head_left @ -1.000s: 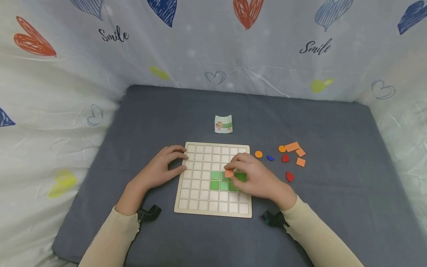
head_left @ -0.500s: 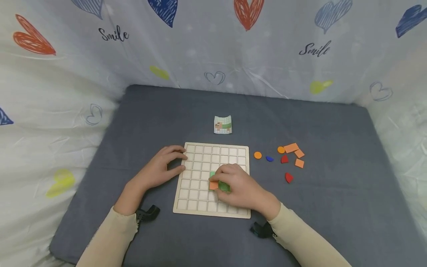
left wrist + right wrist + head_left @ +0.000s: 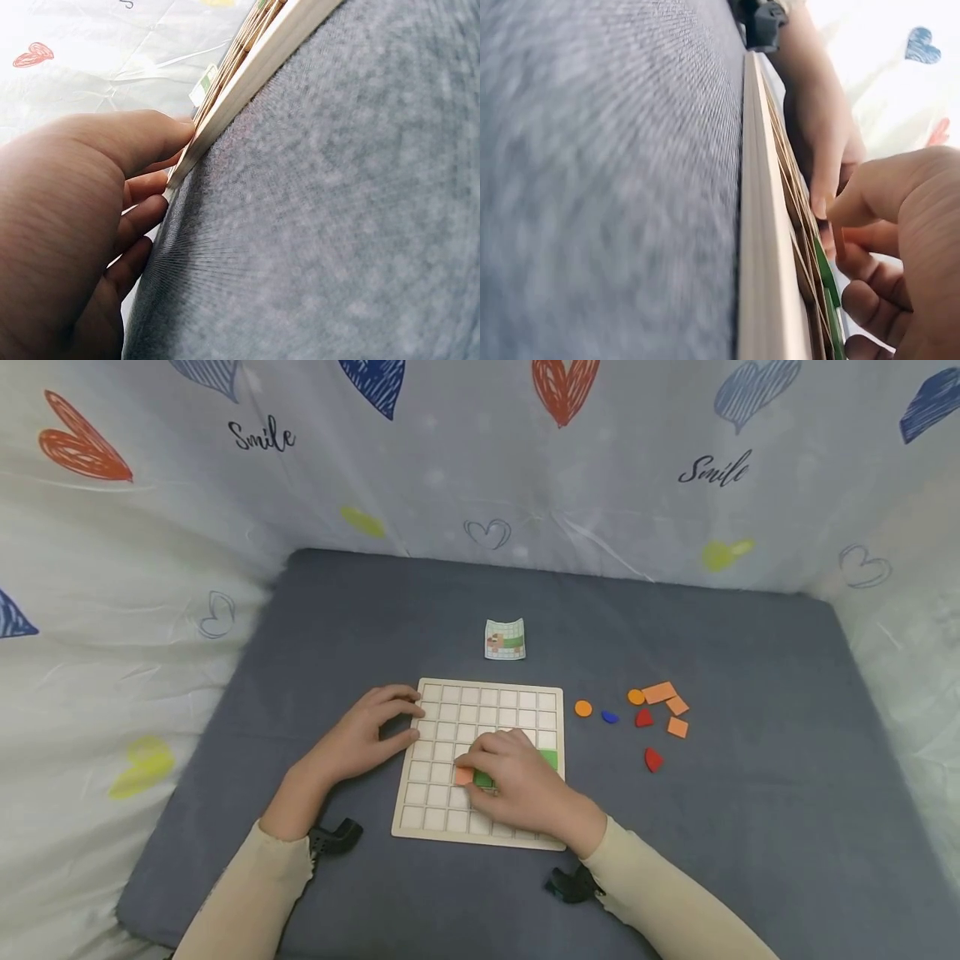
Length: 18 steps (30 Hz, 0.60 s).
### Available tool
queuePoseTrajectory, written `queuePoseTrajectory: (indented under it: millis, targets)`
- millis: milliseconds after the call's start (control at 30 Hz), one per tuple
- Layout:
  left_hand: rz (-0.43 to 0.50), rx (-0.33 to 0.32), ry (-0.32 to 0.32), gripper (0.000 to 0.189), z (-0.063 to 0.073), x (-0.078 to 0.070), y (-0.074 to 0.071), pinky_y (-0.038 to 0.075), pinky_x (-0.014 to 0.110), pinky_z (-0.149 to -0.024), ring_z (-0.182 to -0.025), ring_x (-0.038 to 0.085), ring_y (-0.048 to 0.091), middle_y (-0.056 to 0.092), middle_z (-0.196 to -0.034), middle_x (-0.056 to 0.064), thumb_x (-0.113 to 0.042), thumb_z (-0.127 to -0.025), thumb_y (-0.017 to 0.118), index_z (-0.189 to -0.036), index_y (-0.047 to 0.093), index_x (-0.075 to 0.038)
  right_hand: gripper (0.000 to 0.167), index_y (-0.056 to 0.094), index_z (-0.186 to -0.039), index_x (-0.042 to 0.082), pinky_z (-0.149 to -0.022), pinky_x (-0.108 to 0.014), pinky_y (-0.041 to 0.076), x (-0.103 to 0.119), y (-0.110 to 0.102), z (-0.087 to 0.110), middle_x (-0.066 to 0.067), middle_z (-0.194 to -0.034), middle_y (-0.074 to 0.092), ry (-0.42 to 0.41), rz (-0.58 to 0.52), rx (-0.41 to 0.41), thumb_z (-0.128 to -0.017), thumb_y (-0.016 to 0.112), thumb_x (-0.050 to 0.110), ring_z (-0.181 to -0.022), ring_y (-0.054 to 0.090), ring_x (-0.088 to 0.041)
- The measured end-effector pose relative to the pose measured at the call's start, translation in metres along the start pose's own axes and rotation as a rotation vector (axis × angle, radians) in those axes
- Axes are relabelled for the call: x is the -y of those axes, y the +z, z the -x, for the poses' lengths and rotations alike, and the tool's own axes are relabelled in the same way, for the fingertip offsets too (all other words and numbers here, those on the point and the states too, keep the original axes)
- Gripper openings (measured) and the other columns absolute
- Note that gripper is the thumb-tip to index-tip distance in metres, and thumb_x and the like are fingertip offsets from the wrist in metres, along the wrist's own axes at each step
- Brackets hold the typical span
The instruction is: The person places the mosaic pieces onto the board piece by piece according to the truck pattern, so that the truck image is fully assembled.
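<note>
My left hand (image 3: 366, 733) rests at the left edge of a pale wooden grid board (image 3: 437, 796), thumb and fingertips touching its rim. In the left wrist view, the thumb lies against the board's side. Over the middle of the board, my right hand (image 3: 517, 781) pinches an orange square tile (image 3: 463, 776) between thumb and fingers. That tile is just left of the green tiles (image 3: 483, 780), which are partly hidden under the hand. In the right wrist view, the orange tile (image 3: 838, 241) is seen edge-on at the fingertips, tilted above the grid; contact with the board is unclear.
Right of the board lie several loose pieces: an orange disc (image 3: 583, 708), a blue half-round (image 3: 610, 717), red pieces (image 3: 654, 760) and orange rectangles (image 3: 660, 692). A small picture card (image 3: 505, 640) lies behind the board. A patterned curtain (image 3: 420, 485) surrounds the grey table (image 3: 360, 618).
My right hand has moved left across the board with the orange square tile, from above the green tiles to just left of them. The left hand has stayed at the board's edge.
</note>
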<state>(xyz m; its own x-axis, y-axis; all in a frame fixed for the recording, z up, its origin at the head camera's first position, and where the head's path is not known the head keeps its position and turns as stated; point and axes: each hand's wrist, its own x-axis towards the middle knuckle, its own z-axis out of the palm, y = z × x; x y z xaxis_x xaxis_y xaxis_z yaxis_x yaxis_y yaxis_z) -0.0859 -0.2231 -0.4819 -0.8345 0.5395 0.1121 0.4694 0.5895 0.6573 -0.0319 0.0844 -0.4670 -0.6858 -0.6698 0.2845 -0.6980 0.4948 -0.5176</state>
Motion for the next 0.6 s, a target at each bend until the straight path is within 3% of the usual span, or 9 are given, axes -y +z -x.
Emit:
queuePoseTrajectory:
  millis: [333,600]
  targets:
    - [-0.003,0.010,0.001,0.031,-0.0023,-0.0017,-0.0014,0.043,0.057,-0.119,-0.146,0.033,0.049,0.058,-0.155,0.006,-0.027,-0.105,0.079,-0.134,0.075,-0.015,0.016,0.082,-0.106,0.018,-0.080,-0.034,0.045,-0.0011,0.0091,-0.0026,0.007,-0.097,0.064,-0.052,0.065,-0.054,-0.092,0.082,0.010,-0.081,0.053,-0.012]
    - [0.003,0.012,-0.021,0.031,0.0005,-0.0035,-0.0013,0.042,0.057,-0.120,-0.147,0.033,0.048,0.057,-0.155,0.006,-0.027,-0.105,0.079,-0.134,0.075,-0.016,0.014,0.081,-0.108,0.019,-0.082,-0.034,0.045,-0.0010,0.0114,-0.0018,0.007,-0.099,0.063,-0.045,0.076,-0.035,-0.095,0.080,0.013,-0.083,0.053,-0.012]
